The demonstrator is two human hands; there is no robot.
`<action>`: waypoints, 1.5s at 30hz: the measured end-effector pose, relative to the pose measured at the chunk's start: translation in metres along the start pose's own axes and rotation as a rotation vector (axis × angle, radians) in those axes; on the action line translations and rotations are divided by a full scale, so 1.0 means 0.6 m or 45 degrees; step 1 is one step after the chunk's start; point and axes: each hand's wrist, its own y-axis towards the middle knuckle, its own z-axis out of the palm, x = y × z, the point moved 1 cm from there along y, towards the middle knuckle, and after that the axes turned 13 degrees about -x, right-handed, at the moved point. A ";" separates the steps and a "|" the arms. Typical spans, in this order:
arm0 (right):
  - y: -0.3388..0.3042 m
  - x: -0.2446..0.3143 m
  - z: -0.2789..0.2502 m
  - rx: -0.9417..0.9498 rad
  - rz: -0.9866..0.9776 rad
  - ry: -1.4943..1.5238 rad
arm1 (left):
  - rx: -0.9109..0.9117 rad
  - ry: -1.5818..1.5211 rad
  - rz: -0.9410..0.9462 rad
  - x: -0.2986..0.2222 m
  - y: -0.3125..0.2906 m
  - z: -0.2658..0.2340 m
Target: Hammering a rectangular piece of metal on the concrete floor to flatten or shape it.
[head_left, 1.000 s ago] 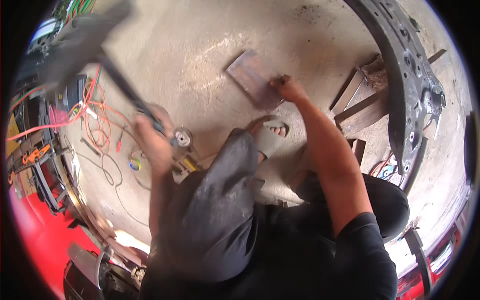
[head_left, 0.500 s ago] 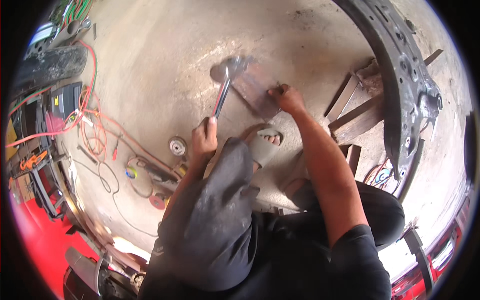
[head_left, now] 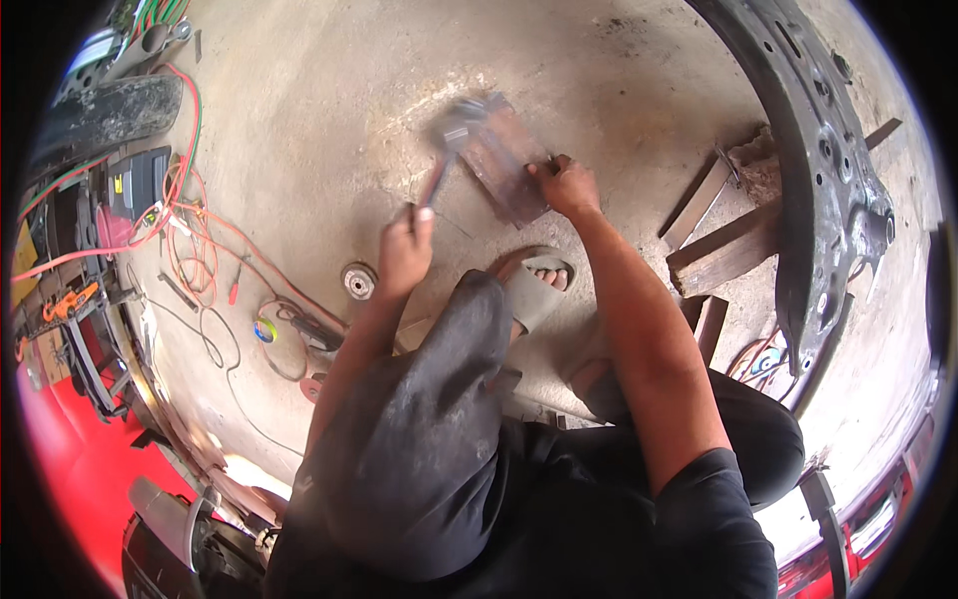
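Note:
My left hand [head_left: 406, 248] is wrapped round the handle of a hammer [head_left: 435, 182], whose head is smeared by motion. That head is at the far left edge of a flat, rust-brown metal piece [head_left: 502, 163]; whether it touches the metal I cannot tell. My right hand [head_left: 567, 188] grips the near right edge of the piece with bent fingers, holding it at a slant over the concrete floor. The underside of the metal is hidden. My sandalled foot [head_left: 539, 288] rests just below it.
A large black metal frame part [head_left: 813, 180] curves down the right side, with steel offcuts [head_left: 723, 250] beside it. On the left lie tangled red hoses [head_left: 190, 260], a grinding disc [head_left: 359, 281] and a roll of tape [head_left: 264, 330]. A red surface [head_left: 90, 459] borders the lower left.
My left hand has moved slightly away from me, and less of the hammer's handle shows. My right hand and the metal piece have shifted a little to the left.

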 end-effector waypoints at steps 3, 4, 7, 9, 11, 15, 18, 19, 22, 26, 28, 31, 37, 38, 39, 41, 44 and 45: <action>0.017 -0.037 0.006 -0.098 -0.009 0.003 | -0.137 -0.193 -0.183 0.042 -0.060 0.042; 0.025 -0.036 0.004 -0.087 0.023 0.008 | -0.018 -0.315 -0.499 0.033 -0.068 0.007; 0.026 0.000 0.013 -0.051 0.032 -0.005 | -0.184 -0.716 -0.909 -0.039 -0.018 -0.073; 0.026 0.004 0.021 -0.022 0.052 -0.047 | -0.177 -1.097 -0.570 -0.108 0.043 -0.148; 0.070 0.022 0.016 0.155 0.037 0.030 | -0.224 -1.338 -0.026 -0.185 0.128 -0.209; 0.082 0.008 0.015 0.248 0.137 0.237 | -0.271 -1.407 0.408 -0.287 0.180 -0.246; 0.061 0.033 0.008 0.084 0.146 0.248 | -0.464 -1.100 0.253 -0.151 0.092 -0.103; 0.057 0.067 0.005 0.090 0.117 0.282 | -0.270 0.102 0.529 0.015 0.030 -0.071; 0.055 0.052 0.030 0.125 -0.108 0.099 | 0.169 0.180 -0.258 0.080 -0.049 0.018; 0.044 0.011 0.024 0.102 0.083 0.108 | 0.234 -0.186 -0.828 0.003 -0.121 -0.036; 0.021 0.030 0.013 0.090 0.094 0.328 | 0.156 -0.222 -0.806 -0.001 -0.093 -0.046; -0.005 -0.001 -0.023 0.231 0.184 0.736 | 0.133 -0.284 -0.844 -0.006 -0.117 -0.054; -0.040 -0.033 -0.048 0.363 0.350 1.217 | 0.134 -0.401 -0.903 0.011 -0.139 -0.024; -0.041 -0.036 -0.051 0.333 0.332 1.249 | 0.139 -0.416 -0.917 0.015 -0.145 -0.017; -0.040 -0.029 -0.057 0.309 0.311 1.283 | 0.138 -0.428 -0.931 0.018 -0.149 -0.012; -0.042 -0.006 -0.069 0.052 0.078 0.966 | 0.130 -0.442 -0.962 0.028 -0.158 -0.008; -0.058 0.066 -0.075 -0.475 -0.370 0.477 | 0.103 -0.437 -1.012 0.047 -0.176 -0.018; -0.066 0.079 -0.076 -0.766 -0.575 0.279 | 0.106 -0.438 -1.027 0.051 -0.183 -0.020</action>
